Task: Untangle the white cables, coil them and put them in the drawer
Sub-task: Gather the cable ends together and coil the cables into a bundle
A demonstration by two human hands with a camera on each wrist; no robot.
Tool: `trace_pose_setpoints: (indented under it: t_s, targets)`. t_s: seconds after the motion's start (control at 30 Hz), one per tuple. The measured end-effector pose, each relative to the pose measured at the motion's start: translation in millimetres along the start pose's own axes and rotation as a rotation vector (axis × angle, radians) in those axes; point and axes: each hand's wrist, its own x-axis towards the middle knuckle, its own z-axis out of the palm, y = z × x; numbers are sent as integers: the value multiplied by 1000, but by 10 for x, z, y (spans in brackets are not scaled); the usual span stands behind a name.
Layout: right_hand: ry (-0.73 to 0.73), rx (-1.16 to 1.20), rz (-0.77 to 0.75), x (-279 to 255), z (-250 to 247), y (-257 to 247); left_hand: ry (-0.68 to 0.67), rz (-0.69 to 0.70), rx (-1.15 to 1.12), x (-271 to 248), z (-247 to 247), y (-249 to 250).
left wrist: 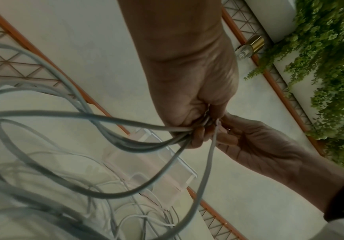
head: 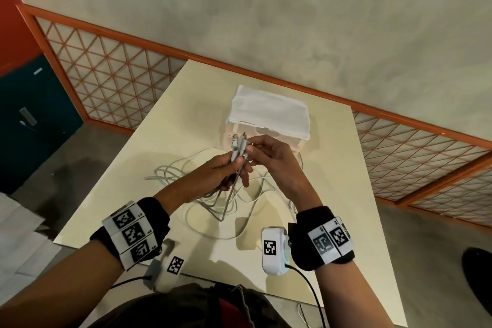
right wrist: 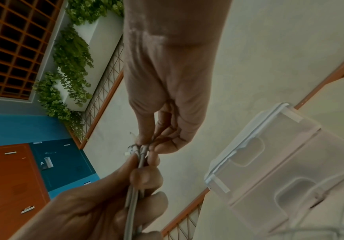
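Note:
Several white cables (head: 213, 196) lie tangled in loops on the cream table (head: 346, 194). My left hand (head: 234, 165) is raised above them and grips a bunch of cable ends, whose connectors (head: 237, 144) stick up past the fingers. My right hand (head: 249, 153) pinches the same bunch just below the connectors. In the left wrist view the grey-white cables (left wrist: 85, 116) fan out from my left hand (left wrist: 200, 129) down to the table. In the right wrist view my right hand (right wrist: 152, 144) meets my left hand (right wrist: 142, 175) on the bundle (right wrist: 134, 203). The translucent drawer unit (head: 266, 138) stands behind the hands, its drawers closed.
A white cloth (head: 269, 112) covers the top of the drawer unit (right wrist: 280, 162). An orange lattice railing (head: 106, 72) runs behind the table. The table's near edge lies just under my wrists, and its left edge drops to a grey floor (head: 66, 168).

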Motion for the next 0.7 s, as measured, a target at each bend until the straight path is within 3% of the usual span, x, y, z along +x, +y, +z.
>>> trace_pose_setpoints:
  t_s: [0.27, 0.7]
  targets:
    - [43, 16, 18, 146, -94, -23, 79, 29, 113, 135, 4, -43]
    - [86, -17, -9, 339, -102, -40, 55, -28, 94, 278, -66, -28]
